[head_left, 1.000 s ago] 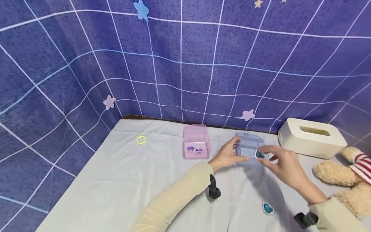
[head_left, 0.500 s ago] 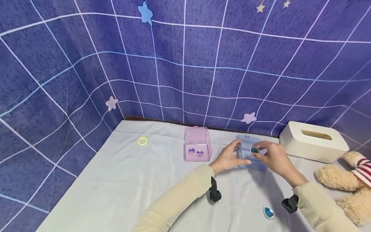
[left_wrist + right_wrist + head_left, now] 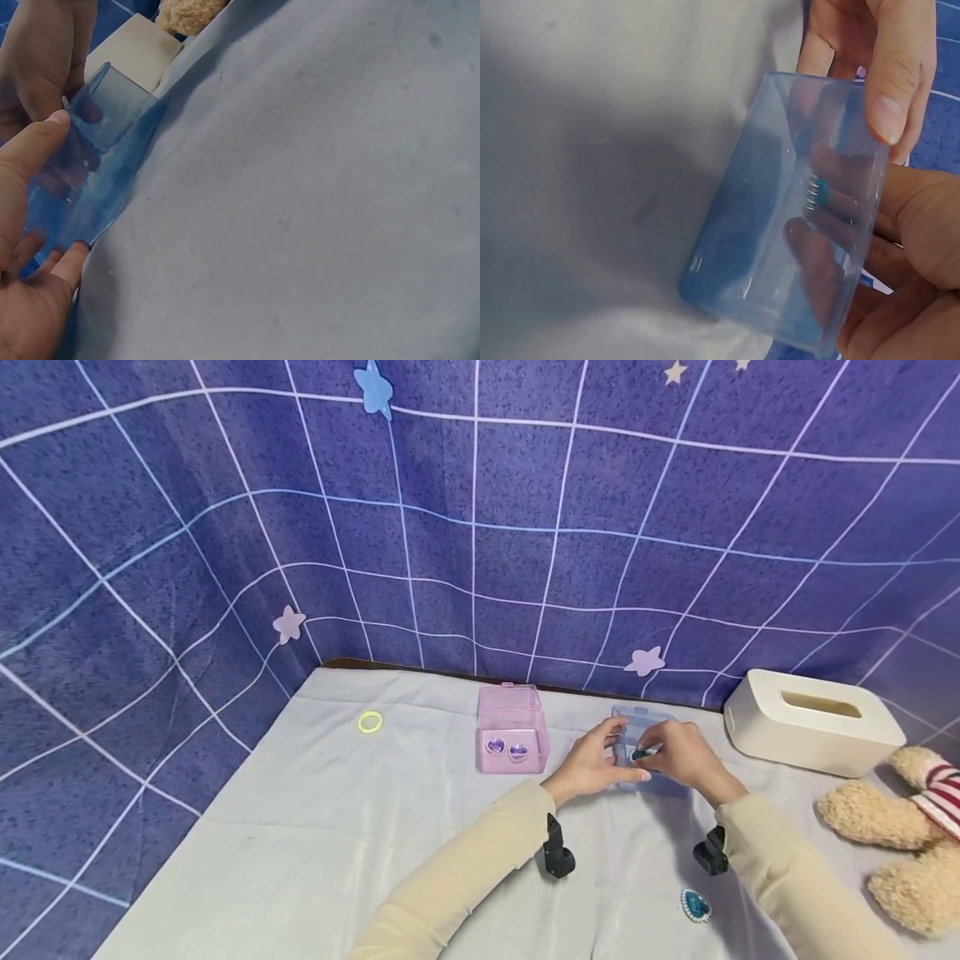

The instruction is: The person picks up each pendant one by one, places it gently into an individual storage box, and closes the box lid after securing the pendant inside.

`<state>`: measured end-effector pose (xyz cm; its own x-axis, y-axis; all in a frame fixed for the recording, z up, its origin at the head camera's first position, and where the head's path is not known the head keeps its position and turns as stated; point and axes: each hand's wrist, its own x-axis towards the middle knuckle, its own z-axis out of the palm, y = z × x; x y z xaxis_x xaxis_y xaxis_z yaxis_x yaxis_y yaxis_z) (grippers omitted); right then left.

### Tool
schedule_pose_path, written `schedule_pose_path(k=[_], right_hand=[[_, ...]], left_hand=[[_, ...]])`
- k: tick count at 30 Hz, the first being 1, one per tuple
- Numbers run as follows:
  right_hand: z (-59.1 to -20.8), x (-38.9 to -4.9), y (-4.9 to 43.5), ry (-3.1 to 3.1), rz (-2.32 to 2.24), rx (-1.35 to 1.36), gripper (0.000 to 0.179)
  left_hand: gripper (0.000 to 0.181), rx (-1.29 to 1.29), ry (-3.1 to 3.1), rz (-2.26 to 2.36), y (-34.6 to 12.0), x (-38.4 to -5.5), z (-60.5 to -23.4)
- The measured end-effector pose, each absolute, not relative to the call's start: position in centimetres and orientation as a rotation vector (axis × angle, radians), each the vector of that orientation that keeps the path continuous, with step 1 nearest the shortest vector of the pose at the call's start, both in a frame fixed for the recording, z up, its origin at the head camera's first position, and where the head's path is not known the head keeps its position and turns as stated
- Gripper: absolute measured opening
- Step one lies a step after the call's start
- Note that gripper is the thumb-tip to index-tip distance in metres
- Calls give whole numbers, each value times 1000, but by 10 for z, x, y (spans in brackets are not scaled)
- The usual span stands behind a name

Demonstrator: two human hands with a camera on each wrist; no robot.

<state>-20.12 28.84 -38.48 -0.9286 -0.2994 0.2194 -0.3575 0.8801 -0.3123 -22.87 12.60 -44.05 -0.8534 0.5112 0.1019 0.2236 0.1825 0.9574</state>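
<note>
A clear blue plastic box (image 3: 658,787) stands with its lid raised at the back right of the table. My left hand (image 3: 588,768) holds it at its left side, thumb along the front rim, as the left wrist view also shows. Reaching into the box, my right hand (image 3: 686,756) pinches a dark green gem (image 3: 637,754) with a pale beaded edge. Through the box wall in the right wrist view, the gem (image 3: 821,193) shows between the fingertips, partly hidden. A blue gem (image 3: 696,905) with a white beaded rim lies on the cloth nearer the front.
An open pink box (image 3: 512,766) with two purple gems (image 3: 518,752) stands left of my left hand. A yellow ring (image 3: 370,722) lies at the far left. The white tissue box (image 3: 813,722) and a teddy bear (image 3: 918,843) are at the right, with a curtain behind.
My right hand has moved left and down into the blue box, carrying the green gem. My left hand keeps its hold on the box.
</note>
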Motion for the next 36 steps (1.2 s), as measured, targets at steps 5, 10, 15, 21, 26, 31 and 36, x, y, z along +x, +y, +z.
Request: schedule_pose_path(k=[5, 10, 15, 21, 26, 31, 36], right_hand=[[-388, -206, 283, -2930, 538, 492, 11], [-390, -208, 282, -2960, 558, 422, 10], [-390, -207, 281, -2961, 533, 401, 10], [-377, -192, 285, -2903, 526, 445, 15], [-358, -171, 289, -2890, 554, 435, 20], [-347, -152, 294, -2812, 584, 460, 18], [-349, -123, 299, -2729, 594, 541, 20]], left_hand=[[83, 715, 2231, 1728, 125, -229, -441], [83, 715, 2243, 1716, 125, -229, -440], [84, 717, 2245, 1719, 126, -230, -440], [84, 701, 2195, 1750, 124, -231, -441], [83, 700, 2194, 1757, 124, -233, -440], [84, 681, 2190, 1757, 125, -233, -439], [84, 674, 2179, 1765, 125, -232, -440]])
